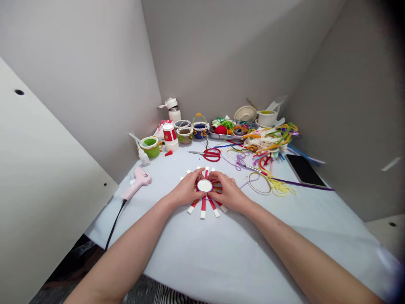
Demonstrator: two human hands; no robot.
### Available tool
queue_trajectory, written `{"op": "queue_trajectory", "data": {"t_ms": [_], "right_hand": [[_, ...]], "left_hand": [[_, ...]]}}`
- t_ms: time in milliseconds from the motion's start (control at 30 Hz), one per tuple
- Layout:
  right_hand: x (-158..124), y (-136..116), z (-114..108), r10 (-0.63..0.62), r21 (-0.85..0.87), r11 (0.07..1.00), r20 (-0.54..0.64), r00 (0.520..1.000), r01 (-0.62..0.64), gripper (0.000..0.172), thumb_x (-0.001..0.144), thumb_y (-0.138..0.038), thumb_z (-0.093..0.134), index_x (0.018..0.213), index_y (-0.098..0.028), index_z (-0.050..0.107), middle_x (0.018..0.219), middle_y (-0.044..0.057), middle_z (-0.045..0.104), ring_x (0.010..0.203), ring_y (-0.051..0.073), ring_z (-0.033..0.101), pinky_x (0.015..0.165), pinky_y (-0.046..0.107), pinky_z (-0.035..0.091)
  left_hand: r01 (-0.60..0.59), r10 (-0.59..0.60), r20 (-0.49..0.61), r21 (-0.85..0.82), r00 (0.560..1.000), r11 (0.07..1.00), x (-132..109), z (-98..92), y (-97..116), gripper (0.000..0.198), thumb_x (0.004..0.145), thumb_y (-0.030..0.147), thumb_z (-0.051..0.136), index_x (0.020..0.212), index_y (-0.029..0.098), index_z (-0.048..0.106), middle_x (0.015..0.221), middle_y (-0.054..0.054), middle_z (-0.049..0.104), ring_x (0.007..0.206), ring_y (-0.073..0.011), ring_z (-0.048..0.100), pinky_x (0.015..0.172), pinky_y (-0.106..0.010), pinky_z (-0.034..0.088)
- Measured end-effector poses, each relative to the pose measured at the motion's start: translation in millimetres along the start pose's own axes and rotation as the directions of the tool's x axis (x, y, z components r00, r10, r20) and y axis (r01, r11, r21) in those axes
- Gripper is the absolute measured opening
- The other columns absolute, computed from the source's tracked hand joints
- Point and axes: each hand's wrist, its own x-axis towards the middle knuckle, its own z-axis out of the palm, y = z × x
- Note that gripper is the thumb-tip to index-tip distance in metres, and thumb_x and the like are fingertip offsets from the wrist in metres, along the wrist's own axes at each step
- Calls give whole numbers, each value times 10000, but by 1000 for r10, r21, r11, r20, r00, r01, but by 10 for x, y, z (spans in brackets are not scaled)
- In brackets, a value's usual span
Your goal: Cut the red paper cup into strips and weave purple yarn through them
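Observation:
A paper cup cut into strips lies splayed out like a sun, its red strips white at the tips. Its round white base faces up in the middle, with purple yarn around the rim. My left hand curves around the left side of this base, thumb at the front and fingers at the back. From the right, my right hand grips it the same way, and the two thumbs nearly meet at the front edge. Purple yarn trails off to the right. Several strips are partly hidden under my hands.
Behind my hands lie red-handled scissors. A pink glue gun is at left, near a green small basket and stacked paper cups. At right are an embroidery hoop, yellow yarn, a phone and a colourful craft pile.

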Motion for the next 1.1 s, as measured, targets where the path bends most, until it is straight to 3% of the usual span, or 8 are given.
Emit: {"op": "queue_trajectory", "data": {"t_ms": [100, 267, 433, 567, 767, 900, 1000, 1100], "right_hand": [[-72, -26, -129, -10, -65, 998, 15, 1000, 11, 320, 834, -244, 668, 1137, -215, 570, 1175, 79, 643, 1118, 250, 572, 949, 419, 409], [-164, -27, -234, -5, -183, 982, 208, 978, 44, 29, 865, -201, 653, 886, -220, 644, 1031, 51, 615, 998, 228, 539, 846, 358, 402], [-168, -82, -239, -37, -218, 972, 242, 969, 91, 151, 900, -125, 574, 774, -199, 611, 958, 56, 626, 940, 217, 524, 809, 341, 381], [-185, -161, -301, -27, -243, 966, 231, 973, 84, 173, 912, -101, 508, 803, -200, 598, 929, 63, 642, 904, 215, 546, 808, 336, 386], [-222, -177, -320, -2, -247, 967, 227, 974, 59, 185, 922, -123, 466, 834, -208, 605, 770, 38, 659, 695, 184, 584, 667, 281, 366], [-323, -243, -361, -11, -190, 980, 226, 974, 55, 238, 911, -151, 483, 1077, -228, 634, 936, 63, 722, 803, 211, 660, 664, 266, 410], [-473, -301, -367, -36, -185, 979, 262, 964, 87, 248, 925, -137, 444, 1005, -230, 660, 910, 53, 720, 813, 210, 675, 692, 278, 447], [-670, -315, -297, -53, -242, 963, 256, 965, 117, 262, 947, -127, 423, 923, -219, 668, 845, 52, 684, 764, 202, 664, 667, 284, 455]], "left_hand": [[7, -7, -1, -19, 1000, 1000, 7, 8, -35, 809, 740, 218, 749, 1465, 187, 391, 1221, -99, 615, 1068, -252, 616, 967, -399, 498], [17, -14, 39, -68, 999, 998, 8, -22, -79, 848, 744, 281, 782, 1486, 185, 384, 1255, -110, 614, 1077, -254, 623, 963, -400, 502], [25, -19, 37, -158, 999, 987, 11, -74, -49, 505, 982, 371, 499, 1446, 183, 439, 1239, -96, 648, 1123, -235, 610, 1016, -401, 467], [41, -38, 29, -124, 999, 991, 13, -95, -13, 459, 1025, 396, 387, 1417, 172, 474, 1255, -96, 648, 1178, -241, 587, 1058, -399, 432], [39, -35, 42, -108, 999, 993, 5, -95, -17, 479, 996, 380, 455, 1432, 183, 473, 1253, -98, 649, 1140, -248, 602, 1018, -403, 462], [28, -24, 57, -72, 998, 997, -6, -79, -41, 672, 860, 378, 671, 1466, 203, 438, 1253, -95, 630, 1067, -247, 625, 954, -391, 506], [-4, 5, 62, -1, 998, 1000, -11, -64, -51, 772, 780, 331, 745, 1474, 218, 426, 1270, -91, 609, 1061, -249, 623, 934, -381, 520], [-24, 23, 46, 27, 999, 999, -13, -53, -52, 761, 785, 310, 732, 1474, 224, 423, 1268, -93, 608, 1073, -251, 618, 949, -382, 517]]}}
